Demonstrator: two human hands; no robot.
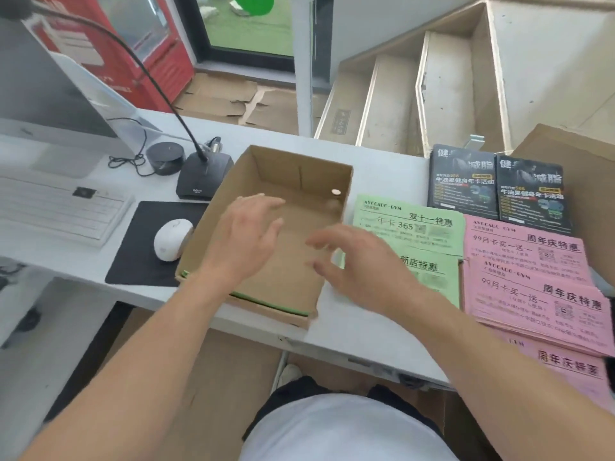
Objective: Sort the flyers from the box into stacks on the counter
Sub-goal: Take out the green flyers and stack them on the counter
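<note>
Head view, sole entry. We log a cardboard box (283,234) on the pale surface (336,331), its floor bare brown in the part we can see, with a thin green edge (266,302) showing along the near wall, possibly the last green sheets, though we cannot tell. A small round disc (336,192) sits at the far right inner corner. Our left hand (246,234) hovers over the box interior, fingers spread and loose, holding nothing. Our right hand (352,261) hangs over the box's right wall, fingers likewise loose and parted, nothing in its grasp. Just right of the box lie the green flyers (416,227) in two overlapping lots; beyond them the pink flyers (532,287) in several overlapping lots reaching the near edge; behind both, two lots of dark flyers (496,188) side by side. Left of the box: a white mouse (171,239) on a black mat (139,247), a keyboard (56,207), a microphone base (203,176). We judge the sorting near its end, the box largely emptied and three colour groups laid out. The next move, in our estimate, calls for reaching down to the near wall to check for and lift out any remaining green sheets, then laying them on the green lot.
</note>
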